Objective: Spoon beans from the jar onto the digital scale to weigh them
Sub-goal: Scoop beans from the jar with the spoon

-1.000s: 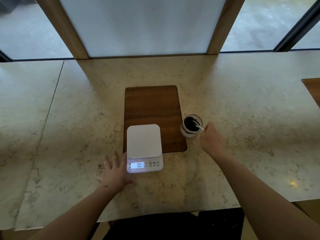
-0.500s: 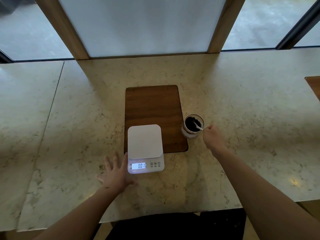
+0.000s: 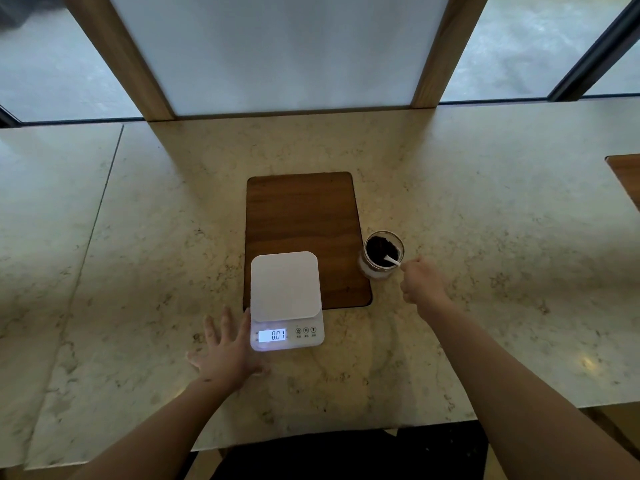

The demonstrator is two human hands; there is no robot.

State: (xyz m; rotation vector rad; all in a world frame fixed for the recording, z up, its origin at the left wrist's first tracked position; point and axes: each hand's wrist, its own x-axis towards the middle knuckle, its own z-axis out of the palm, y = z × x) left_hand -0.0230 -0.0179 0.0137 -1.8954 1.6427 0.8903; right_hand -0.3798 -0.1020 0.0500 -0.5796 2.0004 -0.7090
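A white digital scale (image 3: 284, 289) stands at the near end of a dark wooden board (image 3: 304, 216), its lit display reading 001 and its platform bare. To the right of the board stands a small glass jar (image 3: 381, 254) filled with dark beans. A white spoon (image 3: 392, 260) leans in the jar with its handle over the near right rim. My right hand (image 3: 420, 284) is closed on the end of that handle. My left hand (image 3: 227, 351) lies flat on the counter with fingers spread, touching the scale's left side.
The pale marble counter (image 3: 138, 271) has a seam at the left and its front edge close to my body. Wooden window posts (image 3: 121, 60) rise at the back. Another wooden board (image 3: 627, 178) shows at the right edge.
My right hand has slid slightly right and back along the spoon handle. The left hand, the scale and the jar have kept their places.
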